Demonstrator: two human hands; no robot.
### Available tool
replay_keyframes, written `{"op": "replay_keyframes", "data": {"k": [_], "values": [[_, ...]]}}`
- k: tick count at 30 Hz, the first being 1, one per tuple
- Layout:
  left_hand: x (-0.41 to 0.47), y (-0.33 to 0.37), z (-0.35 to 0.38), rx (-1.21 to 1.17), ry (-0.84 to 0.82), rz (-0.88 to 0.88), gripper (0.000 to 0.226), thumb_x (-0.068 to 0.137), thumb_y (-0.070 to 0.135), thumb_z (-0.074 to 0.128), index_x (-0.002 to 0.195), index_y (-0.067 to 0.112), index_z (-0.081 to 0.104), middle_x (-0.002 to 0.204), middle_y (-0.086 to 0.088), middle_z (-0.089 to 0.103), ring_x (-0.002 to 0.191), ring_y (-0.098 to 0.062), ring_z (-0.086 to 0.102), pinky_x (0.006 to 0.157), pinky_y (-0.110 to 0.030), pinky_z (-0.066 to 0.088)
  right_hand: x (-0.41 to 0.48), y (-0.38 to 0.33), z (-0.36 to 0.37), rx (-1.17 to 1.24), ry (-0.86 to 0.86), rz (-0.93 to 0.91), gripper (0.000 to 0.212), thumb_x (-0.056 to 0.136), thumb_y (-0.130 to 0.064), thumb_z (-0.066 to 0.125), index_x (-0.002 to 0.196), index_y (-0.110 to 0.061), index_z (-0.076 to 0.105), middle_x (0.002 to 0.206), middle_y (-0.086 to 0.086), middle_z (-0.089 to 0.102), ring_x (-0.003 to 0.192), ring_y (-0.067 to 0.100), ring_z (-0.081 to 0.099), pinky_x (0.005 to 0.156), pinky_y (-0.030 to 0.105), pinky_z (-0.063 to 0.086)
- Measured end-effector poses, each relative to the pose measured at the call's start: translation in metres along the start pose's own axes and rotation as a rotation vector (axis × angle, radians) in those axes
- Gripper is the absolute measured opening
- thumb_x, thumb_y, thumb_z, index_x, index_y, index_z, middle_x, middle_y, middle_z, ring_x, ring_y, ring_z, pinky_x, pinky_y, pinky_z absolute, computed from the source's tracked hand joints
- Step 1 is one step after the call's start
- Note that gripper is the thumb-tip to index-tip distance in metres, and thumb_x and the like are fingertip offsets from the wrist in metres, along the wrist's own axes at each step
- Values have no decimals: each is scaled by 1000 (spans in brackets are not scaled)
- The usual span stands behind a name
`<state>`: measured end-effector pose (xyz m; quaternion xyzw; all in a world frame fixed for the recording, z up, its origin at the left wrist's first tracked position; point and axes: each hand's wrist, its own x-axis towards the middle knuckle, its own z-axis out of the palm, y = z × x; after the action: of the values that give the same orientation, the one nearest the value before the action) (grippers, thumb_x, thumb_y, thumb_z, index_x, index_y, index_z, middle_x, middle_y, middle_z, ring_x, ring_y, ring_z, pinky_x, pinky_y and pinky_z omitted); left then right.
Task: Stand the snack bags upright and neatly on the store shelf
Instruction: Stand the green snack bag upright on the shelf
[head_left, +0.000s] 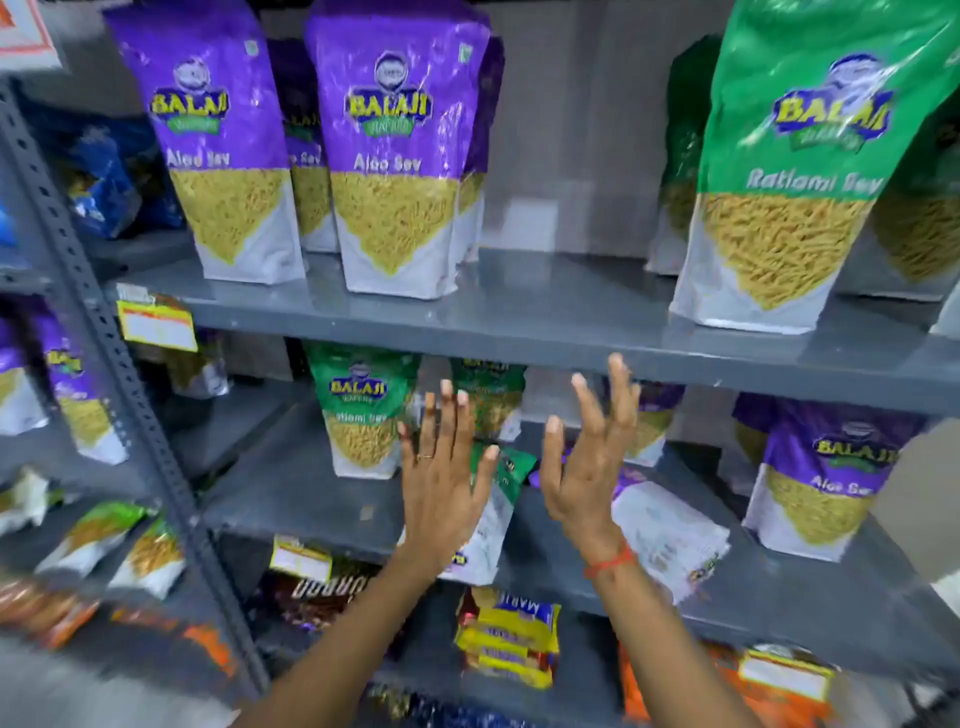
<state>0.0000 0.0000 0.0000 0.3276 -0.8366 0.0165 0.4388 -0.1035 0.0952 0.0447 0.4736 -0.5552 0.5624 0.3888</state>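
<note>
Both my hands are raised in front of the middle shelf (291, 488), fingers spread and holding nothing. My left hand (441, 478) hovers over a fallen green snack bag (498, 499) that lies flat, back side up. My right hand (592, 457) is above a fallen purple snack bag (670, 535), also lying flat. A green Ratlami Sev bag (363, 410) stands upright on the left of this shelf, a purple Aloo Sev bag (826, 478) on the right. The top shelf (545, 306) holds upright purple bags (400, 156) and a green bag (800, 171).
A perforated grey upright post (104, 332) divides this rack from the left one, which holds more bags. Yellow price tags (156, 322) hang on shelf edges. Yellow biscuit packs (509, 639) and orange packets (727, 686) fill the shelf below.
</note>
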Motion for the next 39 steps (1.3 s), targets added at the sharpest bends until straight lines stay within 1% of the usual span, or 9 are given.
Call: {"op": "replay_keyframes", "data": {"k": [4, 8, 13, 19, 22, 25, 28, 31, 39], "values": [[-23, -40, 33, 79, -406, -172, 76, 85, 64, -1, 146, 18, 4, 157, -5, 12, 146, -21, 7, 116, -57, 16, -68, 16, 19, -125, -278, 164, 41, 89, -18, 47, 128, -17, 37, 150, 7, 18, 143, 22, 15, 118, 48, 16], [-24, -77, 57, 15, -889, -340, 80, 84, 69, 13, 144, 23, -11, 157, 2, -15, 144, -19, -16, 113, -56, -14, -119, 40, 39, -349, -648, 256, 51, 89, -24, 42, 138, -18, 29, 152, 17, 21, 141, 28, 15, 114, 49, 19], [-28, -100, 74, -269, -1090, -433, 68, 91, 57, 20, 146, 22, 0, 158, -1, -9, 146, -18, -7, 119, -51, -6, -151, 64, 65, -332, -942, 534, 57, 92, -43, 19, 136, -11, 34, 146, 19, 36, 136, 33, 32, 112, 46, 33], [-18, -117, 96, -643, -967, -645, 48, 99, 26, 29, 141, 4, 25, 154, -13, 23, 141, -23, 22, 115, -34, 17, -146, 73, 93, -149, -921, 1086, 26, 93, -16, 47, 91, 3, 64, 102, 28, 65, 99, 36, 62, 83, 38, 45], [-19, -129, 114, -713, -737, -862, 25, 93, 7, 41, 94, 3, 66, 88, -23, 66, 81, -24, 56, 79, -38, 41, -146, 80, 97, -37, -812, 1366, 38, 89, -13, 55, 52, -9, 56, 67, 20, 60, 69, 24, 58, 65, 36, 48], [-16, -146, 131, -704, -588, -1027, 35, 81, -6, 53, 51, 11, 64, 58, -11, 59, 75, -24, 51, 68, -43, 46, -149, 89, 98, 159, -612, 1609, 25, 84, 1, 58, 60, -4, 58, 40, 2, 60, 39, 14, 57, 40, 18, 51], [-5, -143, 126, -698, -571, -1143, 15, 78, 0, 62, 78, -14, 64, 78, -25, 64, 76, -26, 51, 58, -38, 43, -146, 97, 101, 124, -644, 1567, 28, 84, -1, 59, 58, -12, 59, 46, -2, 64, 45, 8, 60, 52, 20, 56], [4, -142, 123, -704, -484, -1177, 10, 78, -1, 60, 68, 1, 60, 74, -22, 60, 75, -25, 52, 59, -32, 37, -147, 99, 104, -107, -678, 1350, 21, 83, -9, 60, 65, -20, 64, 79, 12, 67, 74, 22, 58, 82, 43, 51], [41, -127, 116, -733, -296, -849, 14, 84, -1, 57, 92, -9, 65, 90, -18, 68, 84, -23, 59, 80, -28, 44, -113, 106, 121, 19, -272, 1019, 9, 88, -8, 54, 85, -1, 58, 80, 9, 61, 72, 21, 55, 62, 19, 43]]}}
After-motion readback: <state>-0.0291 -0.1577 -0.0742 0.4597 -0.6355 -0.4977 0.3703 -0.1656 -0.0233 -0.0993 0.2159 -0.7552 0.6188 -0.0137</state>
